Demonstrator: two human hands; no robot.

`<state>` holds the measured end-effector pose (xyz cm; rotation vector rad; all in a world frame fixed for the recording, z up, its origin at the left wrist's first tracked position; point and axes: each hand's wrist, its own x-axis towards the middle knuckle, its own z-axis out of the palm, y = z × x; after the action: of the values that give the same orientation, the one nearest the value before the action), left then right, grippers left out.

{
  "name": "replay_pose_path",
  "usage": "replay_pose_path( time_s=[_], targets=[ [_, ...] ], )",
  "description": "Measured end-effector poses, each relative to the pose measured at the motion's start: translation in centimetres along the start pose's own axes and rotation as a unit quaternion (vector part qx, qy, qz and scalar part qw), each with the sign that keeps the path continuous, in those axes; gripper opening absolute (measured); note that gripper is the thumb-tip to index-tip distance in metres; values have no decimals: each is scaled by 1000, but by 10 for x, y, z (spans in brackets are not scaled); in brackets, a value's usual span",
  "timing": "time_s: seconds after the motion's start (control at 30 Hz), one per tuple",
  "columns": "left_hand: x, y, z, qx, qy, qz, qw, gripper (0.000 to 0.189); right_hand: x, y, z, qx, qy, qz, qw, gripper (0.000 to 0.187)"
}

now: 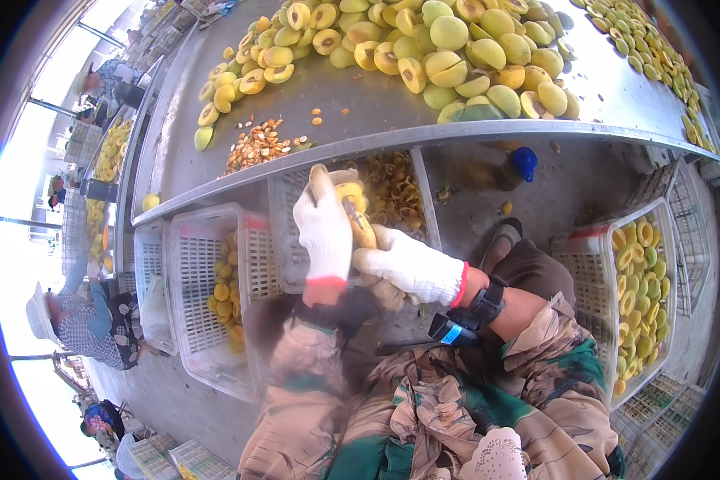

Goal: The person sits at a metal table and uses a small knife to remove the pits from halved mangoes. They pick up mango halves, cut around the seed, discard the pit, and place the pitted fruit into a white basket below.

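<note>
Both my hands wear white knitted gloves with red cuffs and meet in front of me, just below the metal table's edge. My left hand [323, 231] grips a yellow stone fruit [349, 191], partly hidden by the fingers. My right hand [411, 264] is closed around a small hand tool [365, 233] with a yellowish handle. Its metal end touches or lies very close to the fruit. Blur hides how far the metal goes into the flesh. Beneath my hands is a plastic crate [396, 192] with brownish fruit pieces or stones.
Halved yellow-green stone fruits [450, 33] are heaped on the metal table [360, 96], near a small pile of brown stones or kernels [255, 144]. Fruit-filled crates stand left [207, 240] and right [582, 252]. A blue object [523, 164] is under the table. Another person [87, 324] works at left.
</note>
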<state>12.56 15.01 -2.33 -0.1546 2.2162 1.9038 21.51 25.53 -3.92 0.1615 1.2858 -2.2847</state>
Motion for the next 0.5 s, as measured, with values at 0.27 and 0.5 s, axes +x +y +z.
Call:
replay_pose_path(
  time_s=[0.27, 0.5],
  targets=[
    [2, 14, -5, -142, -90, -110, 980, 62, 5, 9, -1, 47, -42, -44, 997, 14],
    [0, 10, 0, -89, -31, -35, 995, 59, -1, -5, 2, -90, 32, -48, 994, 40]
  ],
)
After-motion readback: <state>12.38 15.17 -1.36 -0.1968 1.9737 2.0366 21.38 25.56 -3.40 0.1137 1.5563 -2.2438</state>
